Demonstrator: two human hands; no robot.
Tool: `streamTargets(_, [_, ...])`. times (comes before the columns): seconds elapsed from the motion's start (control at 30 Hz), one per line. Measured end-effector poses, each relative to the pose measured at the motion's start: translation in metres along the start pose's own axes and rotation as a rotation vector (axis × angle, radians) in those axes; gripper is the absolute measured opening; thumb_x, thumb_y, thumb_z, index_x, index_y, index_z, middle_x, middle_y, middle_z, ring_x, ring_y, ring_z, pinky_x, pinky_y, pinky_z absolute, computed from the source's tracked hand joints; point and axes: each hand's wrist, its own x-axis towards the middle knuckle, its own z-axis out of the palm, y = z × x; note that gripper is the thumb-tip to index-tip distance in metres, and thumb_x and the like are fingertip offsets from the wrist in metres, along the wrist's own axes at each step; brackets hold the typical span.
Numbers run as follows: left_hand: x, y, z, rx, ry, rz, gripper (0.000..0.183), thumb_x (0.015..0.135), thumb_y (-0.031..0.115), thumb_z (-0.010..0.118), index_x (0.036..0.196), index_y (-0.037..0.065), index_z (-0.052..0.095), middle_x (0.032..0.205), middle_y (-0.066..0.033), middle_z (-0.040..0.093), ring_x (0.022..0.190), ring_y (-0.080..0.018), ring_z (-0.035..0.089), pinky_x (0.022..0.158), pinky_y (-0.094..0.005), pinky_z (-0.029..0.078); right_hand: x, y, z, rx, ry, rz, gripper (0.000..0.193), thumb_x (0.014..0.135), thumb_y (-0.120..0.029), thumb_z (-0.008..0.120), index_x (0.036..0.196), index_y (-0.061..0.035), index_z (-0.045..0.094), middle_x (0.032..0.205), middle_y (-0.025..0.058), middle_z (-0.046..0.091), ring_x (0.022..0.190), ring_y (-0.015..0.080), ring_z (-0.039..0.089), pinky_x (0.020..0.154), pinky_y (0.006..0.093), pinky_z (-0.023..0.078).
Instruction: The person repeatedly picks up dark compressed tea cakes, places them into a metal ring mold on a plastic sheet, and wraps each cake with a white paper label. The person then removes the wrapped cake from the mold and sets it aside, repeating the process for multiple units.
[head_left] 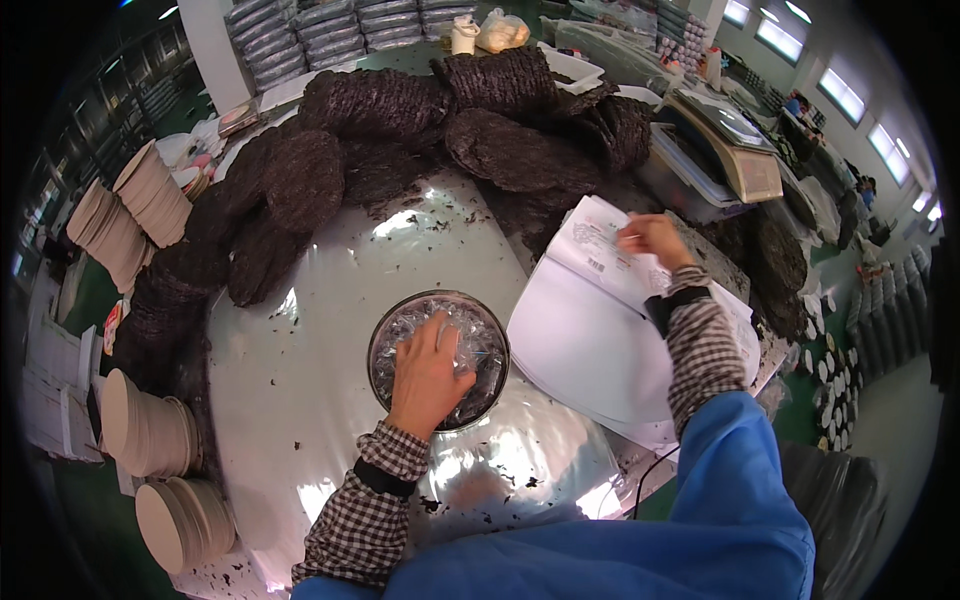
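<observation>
From the head view I see my left hand (428, 372) lying flat on a round disc wrapped in crinkled clear film (440, 358), which sits in the middle of the shiny steel bench (300, 380). The fingers (437, 335) are spread over the film, palm down, pressing rather than pinching; the disc's dark rim shows all around the hand. My right hand (655, 240) is out to the right, resting on the upper edge of a stack of white paper sheets (590, 340) that lies just beside the disc. Its fingers seem drawn together on the top sheet's far corner, near a small printed label (600, 240), but I cannot tell whether they actually pinch the sheet or merely touch it.

I judge the step in hand to be holding the filmed disc steady while fetching a sheet of wrapping paper. The next move calls for separating one sheet only from the stack and bringing it across without dragging the rest.

Behind the work, a heap of dark pressed cakes (400, 130) curves around the far side of the bench, with crumbs scattered on the steel. Stacks of pale round card discs (150, 195) stand at the left, and a scale (730, 140) sits at the upper right.
</observation>
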Motion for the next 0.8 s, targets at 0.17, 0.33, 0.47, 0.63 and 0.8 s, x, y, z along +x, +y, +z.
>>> streamTargets(0.17, [0.007,0.003,0.003,-0.038,-0.004,-0.009,0.045,0.067,0.018,0.076,0.104,0.002,0.057,0.115,-0.0134,0.05,0.111,-0.033,0.047,0.089,-0.0444,0.043,-0.024,-0.052,-0.114,-0.174,0.206,-0.161,0.056,0.091,-0.033,0.066,0.124,0.0107,0.056,0.113,0.0173,0.067,0.095,0.0181,0.067,0.082,0.0264,0.054])
streamTargets(0.33, [-0.002,-0.002,-0.005,0.006,0.001,-0.019,0.047,0.066,0.019,0.076,0.105,0.002,0.056,0.111,-0.0134,0.049,0.108,-0.0328,0.048,0.088,-0.0449,0.043,-0.025,0.018,0.069,-1.331,-0.014,-0.183,0.115,0.082,-0.068,0.062,0.157,-0.0105,-0.003,0.156,0.0332,0.015,0.143,0.0474,0.025,0.116,0.0512,0.023])
streamTargets(0.47, [0.006,0.003,0.0,-0.036,0.0,0.023,0.047,0.068,0.021,0.077,0.106,0.003,0.057,0.112,-0.0132,0.05,0.11,-0.033,0.047,0.089,-0.0452,0.042,0.01,0.053,0.036,-1.038,0.049,-0.304,0.06,0.093,-0.051,0.058,0.124,0.0008,0.058,0.098,0.0219,0.069,0.08,0.0299,0.069,0.072,0.043,0.056])
streamTargets(0.63, [0.006,0.001,0.008,-0.028,-0.012,0.023,0.048,0.068,0.021,0.076,0.108,0.003,0.057,0.113,-0.0125,0.05,0.11,-0.0329,0.047,0.091,-0.0453,0.041,0.012,0.016,-0.089,-0.499,0.065,-0.031,0.054,0.092,-0.034,0.068,0.13,0.0003,0.05,0.112,0.0201,0.067,0.102,0.0233,0.066,0.085,0.0379,0.053])
streamTargets(0.8, [-0.003,-0.002,-0.001,0.006,-0.019,-0.033,0.048,0.067,0.019,0.076,0.109,0.004,0.057,0.114,-0.0125,0.05,0.11,-0.0333,0.047,0.091,-0.0451,0.041,-0.016,0.034,0.042,-0.949,-0.024,-0.462,0.045,0.081,-0.027,0.08,0.113,-0.0018,0.06,0.099,0.0138,0.069,0.083,0.0207,0.063,0.075,0.0356,0.05])
